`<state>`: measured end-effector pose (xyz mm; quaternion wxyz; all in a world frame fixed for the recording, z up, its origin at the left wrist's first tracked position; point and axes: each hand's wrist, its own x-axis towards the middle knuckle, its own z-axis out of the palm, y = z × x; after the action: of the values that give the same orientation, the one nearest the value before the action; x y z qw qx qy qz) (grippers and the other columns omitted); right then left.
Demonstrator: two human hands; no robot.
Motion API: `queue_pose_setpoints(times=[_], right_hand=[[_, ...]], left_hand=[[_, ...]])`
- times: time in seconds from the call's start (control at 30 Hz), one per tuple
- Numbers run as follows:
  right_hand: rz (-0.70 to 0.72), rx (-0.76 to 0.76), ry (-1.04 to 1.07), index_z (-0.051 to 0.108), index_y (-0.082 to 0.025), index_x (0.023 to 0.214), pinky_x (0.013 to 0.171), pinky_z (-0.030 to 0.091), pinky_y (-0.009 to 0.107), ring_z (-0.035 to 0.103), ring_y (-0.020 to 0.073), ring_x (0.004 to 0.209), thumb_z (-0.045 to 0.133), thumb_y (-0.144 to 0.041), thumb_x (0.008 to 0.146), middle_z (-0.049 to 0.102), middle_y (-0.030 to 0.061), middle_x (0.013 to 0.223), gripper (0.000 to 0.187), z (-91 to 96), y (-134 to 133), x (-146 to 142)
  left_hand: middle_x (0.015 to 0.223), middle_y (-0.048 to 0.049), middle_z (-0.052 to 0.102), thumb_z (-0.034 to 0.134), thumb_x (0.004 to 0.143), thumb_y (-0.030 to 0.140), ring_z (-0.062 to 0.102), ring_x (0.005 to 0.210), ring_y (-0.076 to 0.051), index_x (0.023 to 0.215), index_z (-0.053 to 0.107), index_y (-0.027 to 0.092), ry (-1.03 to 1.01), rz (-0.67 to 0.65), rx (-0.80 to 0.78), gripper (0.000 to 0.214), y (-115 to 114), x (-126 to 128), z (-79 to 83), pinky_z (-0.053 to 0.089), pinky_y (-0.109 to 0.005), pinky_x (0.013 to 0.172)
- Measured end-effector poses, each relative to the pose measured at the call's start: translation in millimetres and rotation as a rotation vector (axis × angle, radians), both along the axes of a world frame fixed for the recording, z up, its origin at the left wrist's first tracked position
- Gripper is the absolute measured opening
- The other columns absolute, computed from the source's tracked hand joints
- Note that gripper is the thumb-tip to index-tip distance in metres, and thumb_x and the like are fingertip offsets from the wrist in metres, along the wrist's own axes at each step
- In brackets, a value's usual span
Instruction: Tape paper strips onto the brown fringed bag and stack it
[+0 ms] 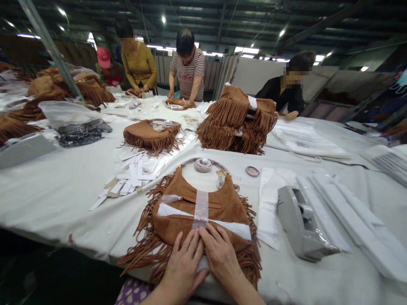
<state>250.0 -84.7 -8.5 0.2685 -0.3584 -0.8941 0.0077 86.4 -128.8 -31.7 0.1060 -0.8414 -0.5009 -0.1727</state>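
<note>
A brown fringed handbag point(178, 203) lies flat on the white-covered table in front of me, its fringe spread on both sides. A translucent strip point(201, 205) runs down its middle, over a white sheet point(235, 229) that shows across the bag. My left hand point(186, 258) rests flat on the bag's lower edge, fingers stretched toward the strip's lower end. Beside it lies my right hand point(219, 250), also flat, its fingertips at that same end. Inside the handle's loop sits a wrapped coiled strap point(202, 165).
A grey tape dispenser point(302, 224) stands at right beside white paper strips point(352, 212). White slips point(129, 180) lie scattered at left. Beyond are another fringed bag point(151, 135), a stack of bags point(237, 120) and a tape roll point(252, 171). Several people work across the table.
</note>
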Motion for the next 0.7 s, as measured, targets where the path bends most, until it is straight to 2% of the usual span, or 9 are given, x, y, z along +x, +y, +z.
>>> queue_pose_setpoints(times=[0.13, 0.2, 0.27, 0.33, 0.4, 0.43, 0.53, 0.6, 0.7], right_hand=[[-0.093, -0.066, 0.095, 0.055, -0.017, 0.119, 0.095, 0.045, 0.039, 0.059, 0.0198, 0.107, 0.039, -0.012, 0.09, 0.067, 0.0078, 0.108, 0.032, 11.5, -8, 9], [-0.259, -0.075, 0.236, 0.061, -0.019, 0.106, 0.091, 0.047, 0.035, 0.062, 0.0182, 0.096, 0.044, -0.017, 0.091, 0.069, 0.006, 0.099, 0.023, 25.1, -8, 35], [-0.567, -0.024, 0.421, 0.065, -0.02, 0.095, 0.087, 0.048, 0.034, 0.063, 0.0193, 0.091, 0.049, -0.028, 0.09, 0.069, 0.0063, 0.095, 0.019, 43.1, -7, 79], [-0.965, 0.027, 0.598, 0.067, -0.018, 0.094, 0.09, 0.045, 0.035, 0.061, 0.0226, 0.095, 0.05, -0.041, 0.088, 0.069, 0.0093, 0.099, 0.029, 62.6, -6, 135], [-1.321, -0.006, 0.738, 0.065, -0.014, 0.104, 0.094, 0.042, 0.037, 0.058, 0.0264, 0.103, 0.043, -0.053, 0.086, 0.067, 0.0133, 0.106, 0.049, 78.0, -2, 189], [-1.403, -0.123, 0.75, 0.064, -0.012, 0.108, 0.095, 0.04, 0.037, 0.055, 0.0276, 0.109, 0.04, -0.057, 0.083, 0.066, 0.0146, 0.11, 0.057, 82.8, 0, 212], [-1.404, -0.374, 0.765, 0.071, -0.01, 0.09, 0.092, 0.041, 0.037, 0.057, 0.0291, 0.105, 0.042, -0.064, 0.076, 0.069, 0.0158, 0.1, 0.063, 86.1, 8, 255], [-1.356, -0.487, 0.767, 0.073, -0.013, 0.074, 0.089, 0.042, 0.037, 0.06, 0.028, 0.097, 0.046, -0.066, 0.07, 0.071, 0.0135, 0.089, 0.059, 83.6, 13, 263], [-1.32, -0.585, 0.767, 0.072, -0.015, 0.065, 0.084, 0.042, 0.038, 0.061, 0.0271, 0.088, 0.052, -0.067, 0.063, 0.07, 0.0116, 0.08, 0.055, 79.4, 18, 261]], left_hand=[[0.141, -0.0097, 0.045, 0.048, 0.086, 0.041, 0.034, 0.133, -0.026, 0.137, 0.042, 0.017, -0.021, -0.041, 0.069, 0.057, -4, -2, -8.4, 0.013, -0.046, 0.114], [0.139, -0.0115, 0.048, 0.049, 0.084, 0.039, 0.033, 0.134, -0.027, 0.135, 0.044, 0.017, -0.026, -0.087, 0.119, 0.056, -3, -4, -17.2, 0.009, -0.047, 0.115], [0.136, -0.0137, 0.05, 0.051, 0.082, 0.037, 0.03, 0.136, -0.027, 0.133, 0.047, 0.015, -0.055, -0.117, 0.168, 0.056, 0, -4, -26.4, 0.007, -0.049, 0.115], [0.133, -0.0154, 0.053, 0.052, 0.079, 0.036, 0.025, 0.138, -0.027, 0.132, 0.048, 0.014, -0.095, -0.136, 0.21, 0.057, 3, -4, -32.4, 0.007, -0.051, 0.114], [0.13, -0.0166, 0.055, 0.053, 0.077, 0.035, 0.022, 0.139, -0.027, 0.13, 0.049, 0.013, -0.118, -0.155, 0.247, 0.057, 4, -3, -34.6, 0.007, -0.051, 0.114], [0.128, -0.0171, 0.056, 0.053, 0.077, 0.035, 0.021, 0.14, -0.026, 0.13, 0.05, 0.012, -0.123, -0.162, 0.263, 0.058, 5, -2, -34.9, 0.007, -0.051, 0.114], [0.126, -0.017, 0.058, 0.054, 0.077, 0.037, 0.019, 0.14, -0.026, 0.128, 0.051, 0.012, -0.104, -0.168, 0.291, 0.056, 6, -3, -36.8, 0.006, -0.052, 0.114], [0.126, -0.0162, 0.058, 0.054, 0.077, 0.038, 0.019, 0.14, -0.025, 0.127, 0.053, 0.013, -0.082, -0.162, 0.288, 0.055, 6, -4, -40.0, 0.006, -0.052, 0.115], [0.128, -0.0145, 0.057, 0.054, 0.079, 0.039, 0.019, 0.14, -0.025, 0.126, 0.054, 0.015, -0.065, -0.154, 0.279, 0.053, 7, -5, -45.0, 0.005, -0.052, 0.115]])
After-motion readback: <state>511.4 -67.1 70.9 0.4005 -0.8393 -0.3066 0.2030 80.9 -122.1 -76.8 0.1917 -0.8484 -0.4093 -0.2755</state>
